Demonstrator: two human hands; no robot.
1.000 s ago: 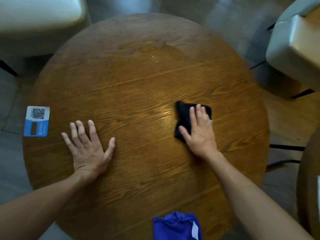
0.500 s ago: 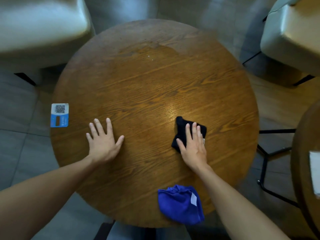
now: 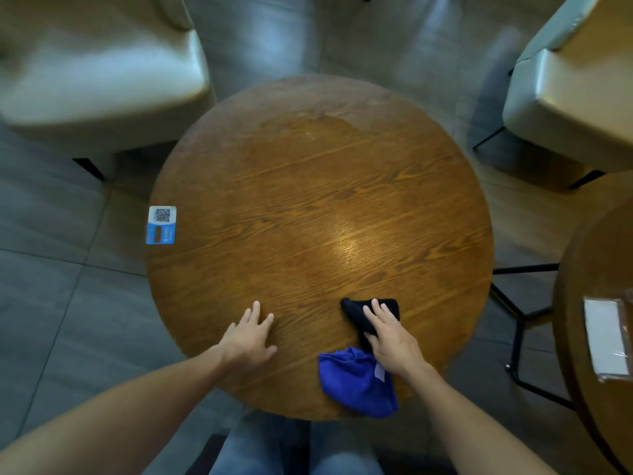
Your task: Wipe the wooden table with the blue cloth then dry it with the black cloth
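A round wooden table fills the middle of the view. My right hand presses flat on the black cloth near the table's front right, and the cloth sticks out ahead of the fingers. Just behind that hand, the crumpled blue cloth lies at the front edge, touching the black cloth's near end. My left hand rests palm down on the wood to the left, fingers apart, holding nothing.
A QR-code sticker sits on the table's left rim. Cream chairs stand at the back left and back right. A second wooden table with a wrapped white packet is at the right. Grey tiled floor surrounds the table.
My right hand has dragged the black cloth toward me, up against the blue cloth. My left hand slid nearer the front edge. The view has pulled back and shows more of the table.
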